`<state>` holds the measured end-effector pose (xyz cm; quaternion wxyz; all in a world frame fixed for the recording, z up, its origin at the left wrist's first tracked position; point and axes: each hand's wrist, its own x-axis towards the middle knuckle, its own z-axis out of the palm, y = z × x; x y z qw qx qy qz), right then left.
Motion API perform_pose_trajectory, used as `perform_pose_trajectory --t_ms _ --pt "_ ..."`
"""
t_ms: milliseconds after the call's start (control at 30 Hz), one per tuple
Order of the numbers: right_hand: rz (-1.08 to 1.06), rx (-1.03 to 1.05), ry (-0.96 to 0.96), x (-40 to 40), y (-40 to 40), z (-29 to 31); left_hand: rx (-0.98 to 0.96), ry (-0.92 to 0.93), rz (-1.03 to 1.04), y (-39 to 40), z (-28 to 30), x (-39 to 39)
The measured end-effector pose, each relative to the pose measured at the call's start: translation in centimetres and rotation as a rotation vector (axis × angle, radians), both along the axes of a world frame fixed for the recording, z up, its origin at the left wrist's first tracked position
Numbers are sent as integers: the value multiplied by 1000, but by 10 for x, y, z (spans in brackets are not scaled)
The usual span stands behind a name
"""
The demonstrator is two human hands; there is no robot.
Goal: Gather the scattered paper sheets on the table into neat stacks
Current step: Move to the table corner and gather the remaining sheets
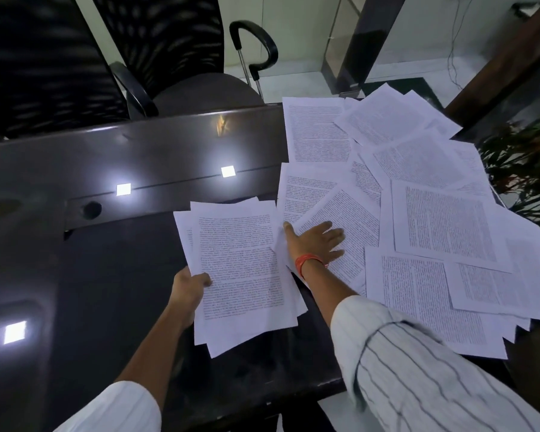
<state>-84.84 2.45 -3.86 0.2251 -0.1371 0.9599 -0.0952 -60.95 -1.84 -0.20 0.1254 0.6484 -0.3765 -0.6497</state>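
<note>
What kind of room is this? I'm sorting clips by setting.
Most likely an office or meeting room. A long dark table carries many printed paper sheets, black mesh-backed office chairs stand at its far side, and a potted plant shows at the right.

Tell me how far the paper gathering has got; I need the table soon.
Done: several sheets sit in a loose bundle held by the left hand. In hand: the right hand lies flat on the next sheet. Left: most scattered sheets still overlap across the table, and the bundle needs squaring.
</note>
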Motion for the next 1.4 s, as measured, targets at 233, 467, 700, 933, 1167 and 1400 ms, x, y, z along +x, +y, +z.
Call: perform_pose_trajectory --t_ms 233,467,700,933,1167,1400 --pt "-105 -27 63 -4 -12 -12 33 -19 90 10 -6 1" --pt "-134 -185 74 -9 -7 -4 50 -30 94 9 -1 4" --pt "339 -507 -111 72 18 23 55 27 169 10 9 1" --pt "613 -417 -355 125 18 33 11 169 181 7 8 -8" --pt "217 -386 -29 -12 -5 23 -13 6 101 2 -7 -6" --pt "64 61 35 -129 -4 18 10 -29 97 -1 -6 0"
